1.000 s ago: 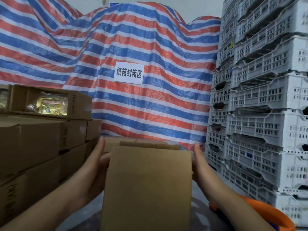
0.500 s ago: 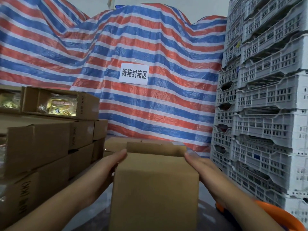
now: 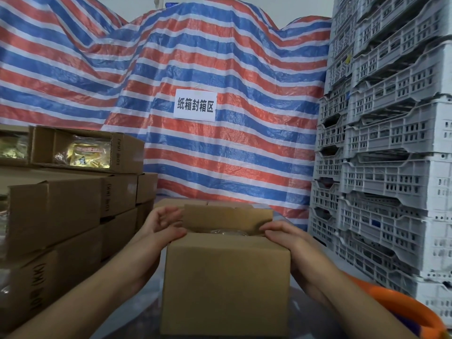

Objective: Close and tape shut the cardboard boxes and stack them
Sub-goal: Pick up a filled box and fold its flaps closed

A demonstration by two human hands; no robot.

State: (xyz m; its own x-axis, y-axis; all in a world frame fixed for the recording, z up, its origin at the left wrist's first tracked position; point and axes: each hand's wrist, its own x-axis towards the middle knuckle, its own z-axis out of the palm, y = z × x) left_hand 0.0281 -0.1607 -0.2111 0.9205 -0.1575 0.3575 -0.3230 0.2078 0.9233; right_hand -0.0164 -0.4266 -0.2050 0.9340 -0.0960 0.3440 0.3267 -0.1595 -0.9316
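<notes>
Here we hold one cardboard box [image 3: 226,285] between both hands, and we take it as our landmark. It stands upright at the bottom centre of the head view, its plain near face toward us. Its near top flap is folded down, the far flap [image 3: 227,217] stands up, and through the gap between them we see a clear wrapper inside.

Our left hand [image 3: 162,227] sits at the box's upper left corner, thumb on the top edge, fingers loosely curled beside the raised flap; whether those fingers touch the flap we cannot tell. Our right hand [image 3: 286,237] lies flat on the upper right corner, fingers extended and pressing the top.

To the left of the box we count a stack of brown cartons [image 3: 56,211], at least six visible. Several carry dark print on their ends that we cannot read with confidence. The topmost one [image 3: 85,149] is open, showing gold packets with a red label, too small to read.

Behind the box hangs one red, white and blue striped tarpaulin [image 3: 244,69], bearing one white sign [image 3: 195,105] that reads 纸箱封箱区.

To the right of the box rise two columns of stacked grey plastic crates [image 3: 391,143], too many for a sure count. Below them, at the box's lower right, we see one orange curved object [image 3: 401,307], partly cut off.
</notes>
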